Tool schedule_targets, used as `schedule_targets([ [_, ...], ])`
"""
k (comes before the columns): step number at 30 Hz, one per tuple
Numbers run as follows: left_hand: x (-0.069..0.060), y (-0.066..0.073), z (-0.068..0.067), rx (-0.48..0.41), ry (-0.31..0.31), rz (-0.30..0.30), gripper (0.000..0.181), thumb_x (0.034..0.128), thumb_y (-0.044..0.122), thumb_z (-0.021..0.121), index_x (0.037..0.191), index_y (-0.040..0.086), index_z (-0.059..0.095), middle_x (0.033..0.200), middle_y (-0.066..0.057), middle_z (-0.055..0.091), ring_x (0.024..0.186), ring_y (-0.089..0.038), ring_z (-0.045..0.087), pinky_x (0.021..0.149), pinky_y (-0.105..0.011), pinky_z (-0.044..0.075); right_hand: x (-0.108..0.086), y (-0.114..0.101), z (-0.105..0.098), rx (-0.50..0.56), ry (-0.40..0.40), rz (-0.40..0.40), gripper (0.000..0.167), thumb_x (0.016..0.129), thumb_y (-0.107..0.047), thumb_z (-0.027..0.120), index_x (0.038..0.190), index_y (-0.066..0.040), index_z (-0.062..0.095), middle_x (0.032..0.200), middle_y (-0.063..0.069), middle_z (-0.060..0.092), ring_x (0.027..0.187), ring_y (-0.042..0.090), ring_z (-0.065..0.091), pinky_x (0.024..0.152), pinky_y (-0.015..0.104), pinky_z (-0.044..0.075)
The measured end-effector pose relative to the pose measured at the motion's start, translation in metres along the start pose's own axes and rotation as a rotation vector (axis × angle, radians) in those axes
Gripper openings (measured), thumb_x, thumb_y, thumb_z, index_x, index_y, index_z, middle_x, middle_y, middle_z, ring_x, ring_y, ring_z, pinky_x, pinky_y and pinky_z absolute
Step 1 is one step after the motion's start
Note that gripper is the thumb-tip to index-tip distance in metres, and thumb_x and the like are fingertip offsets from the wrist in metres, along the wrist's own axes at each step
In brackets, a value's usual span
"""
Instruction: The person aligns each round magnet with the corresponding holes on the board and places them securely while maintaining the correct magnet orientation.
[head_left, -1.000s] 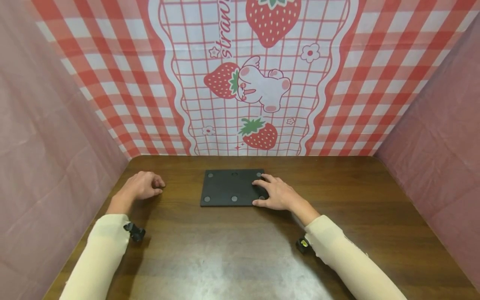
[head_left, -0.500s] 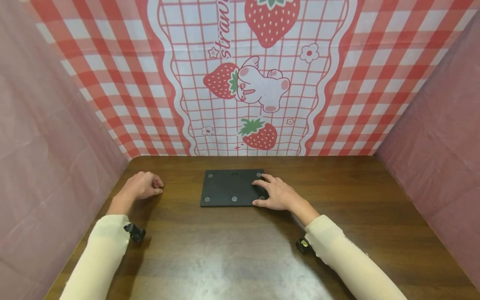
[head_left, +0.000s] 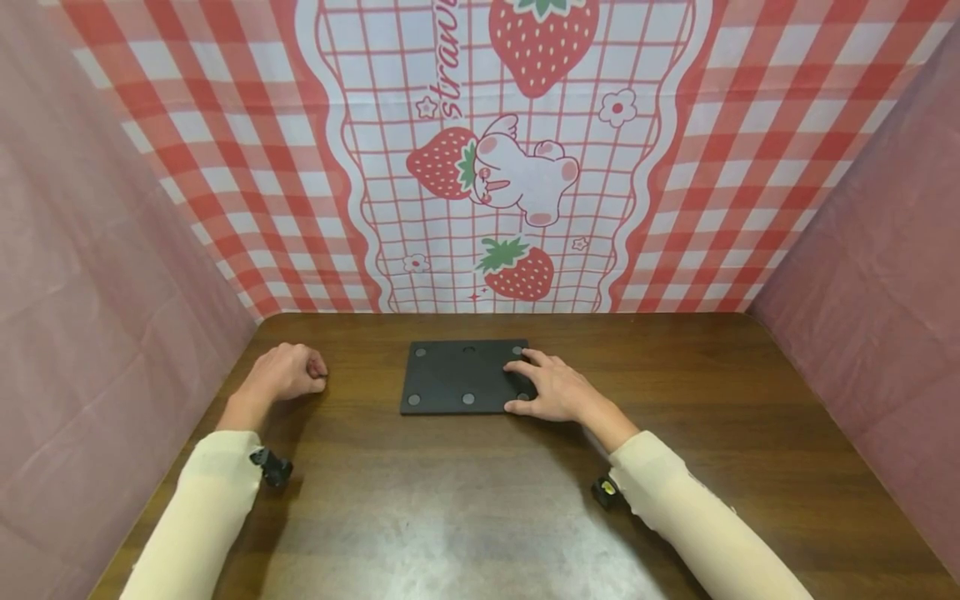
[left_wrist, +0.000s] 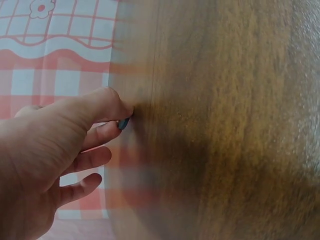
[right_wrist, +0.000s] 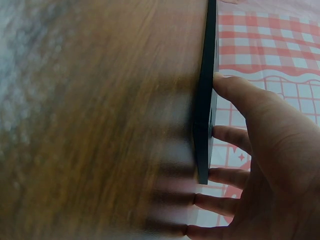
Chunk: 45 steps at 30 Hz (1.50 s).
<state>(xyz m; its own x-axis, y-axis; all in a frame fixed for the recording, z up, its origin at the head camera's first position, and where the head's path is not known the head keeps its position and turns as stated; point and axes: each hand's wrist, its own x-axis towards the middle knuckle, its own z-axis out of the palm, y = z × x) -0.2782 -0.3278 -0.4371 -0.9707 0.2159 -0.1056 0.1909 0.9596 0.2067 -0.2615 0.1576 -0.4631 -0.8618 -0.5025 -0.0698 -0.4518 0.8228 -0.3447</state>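
A flat black rectangular plate lies near the back of the table, with several grey round spots along its long edges. The spot at the middle of its far edge looks darker than the others. On the plate's right end rests my right hand, fingers spread; in the right wrist view the thumb and two fingertips touch the plate, while the other fingertips reach past it. My left hand, left of the plate, pinches a small bluish-grey piece between thumb and finger; the fingers hide most of it.
The brown wooden table ends at a red-and-white checked cloth with strawberry prints. Pink cloth walls stand on both sides. A small black device sits at each wrist.
My left hand's fingertips have drawn in slightly. The right hand and the plate have stayed in place.
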Motion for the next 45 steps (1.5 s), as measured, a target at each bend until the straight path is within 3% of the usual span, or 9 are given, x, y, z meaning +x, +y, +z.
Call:
schedule_targets([
  [7,0.000,0.001,0.000,0.009,0.022,0.006,0.019,0.0931,0.026,0.085,0.106,0.012,0.085,0.101,-0.005,0.083,0.095,-0.026,0.077,0.088,-0.056,0.061,0.016,0.032,0.026,0.057,0.047,-0.015,0.079,0.095,-0.072,0.079,0.161,-0.033,0.061,0.180,0.018,0.043,0.159,0.055,0.048,0.117,0.080,0.048],
  [12,0.000,0.002,-0.002,0.009,0.069,0.021,0.018,0.0910,0.026,0.084,0.103,0.012,0.085,0.096,-0.004,0.083,0.093,-0.026,0.077,0.086,-0.055,0.061,0.025,0.046,0.039,0.029,0.069,-0.028,0.080,0.094,-0.074,0.078,0.162,-0.036,0.061,0.181,0.016,0.042,0.160,0.054,0.049,0.117,0.080,0.048],
  [18,0.000,0.004,-0.004,0.017,0.110,0.029,0.017,0.0896,0.025,0.084,0.101,0.013,0.085,0.094,-0.003,0.083,0.090,-0.025,0.077,0.082,-0.054,0.061,0.023,0.043,0.036,0.055,0.063,-0.019,0.078,0.094,-0.068,0.081,0.162,-0.036,0.061,0.182,0.016,0.042,0.161,0.054,0.047,0.118,0.081,0.046],
  [24,0.004,0.006,-0.002,0.026,0.097,0.028,0.019,0.0909,0.026,0.083,0.103,0.013,0.085,0.095,-0.003,0.082,0.089,-0.024,0.075,0.084,-0.054,0.061,0.018,0.033,0.028,0.049,0.038,-0.010,0.077,0.097,-0.069,0.078,0.163,-0.035,0.059,0.182,0.017,0.041,0.161,0.055,0.046,0.119,0.080,0.046],
  [45,0.014,0.029,0.003,0.032,0.133,0.073,0.016,0.0892,0.027,0.083,0.100,0.015,0.085,0.090,0.000,0.081,0.086,-0.022,0.074,0.082,-0.053,0.061,0.024,0.043,0.036,0.040,0.045,-0.019,0.079,0.095,-0.074,0.077,0.163,-0.036,0.059,0.182,0.017,0.041,0.160,0.055,0.046,0.118,0.080,0.047],
])
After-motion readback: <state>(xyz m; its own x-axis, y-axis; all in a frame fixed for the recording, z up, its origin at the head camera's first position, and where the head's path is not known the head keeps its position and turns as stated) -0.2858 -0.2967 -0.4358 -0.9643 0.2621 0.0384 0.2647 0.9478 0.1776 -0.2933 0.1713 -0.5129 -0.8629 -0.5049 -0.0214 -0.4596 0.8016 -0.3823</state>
